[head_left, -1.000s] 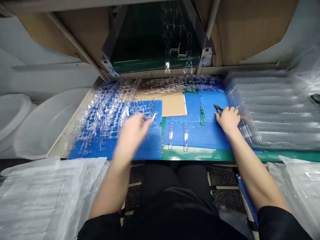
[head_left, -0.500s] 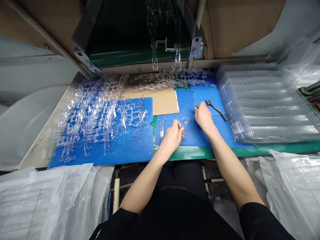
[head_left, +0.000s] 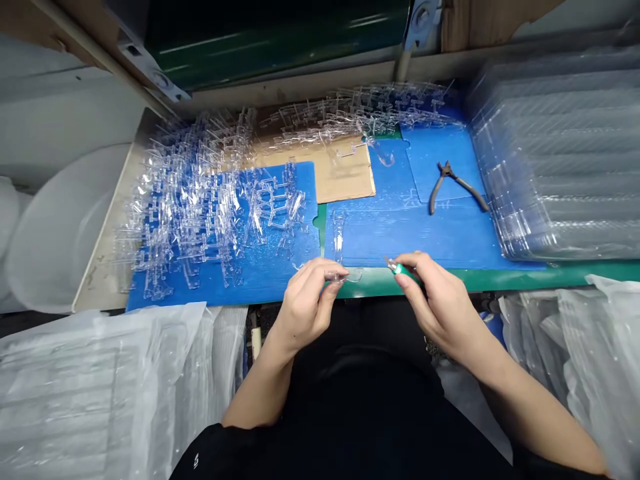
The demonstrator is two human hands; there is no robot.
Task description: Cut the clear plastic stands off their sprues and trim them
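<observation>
**Clear plastic part (head_left: pixel 345 275) pinched, green-handled tool (head_left: pixel 403 269) gripped**

On my feed, left to right: translucent white plastic sheeting (head_left: pixel 100 380) lies bunched along the near left, crinkly and loose. Behind it, a heap of clear moulded pieces (head_left: pixel 200 200), glossy and angular, sits tangled on a blue plastic board (head_left: pixel 295 267) and runs along the far edge, past a cardboard sheet (head_left: pixel 345 177). The left hand (head_left: pixel 305 303) is closed, thumb and fingers pinching the part, which is held over the green bench mat (head_left: pixel 465 280). A single clear piece (head_left: pixel 339 233) lies just above it on a second blue board (head_left: pixel 420 233). The right hand (head_left: pixel 440 303) is clenched around the tool, its tip aimed at the part and just apart from it. Beyond, small dark-handled side cutters (head_left: pixel 453 187) lie free on the board, jaws spread. Far right: stacked ribbed clear trays (head_left: pixel 565 153), with more white sheeting (head_left: pixel 565 360) below.
</observation>
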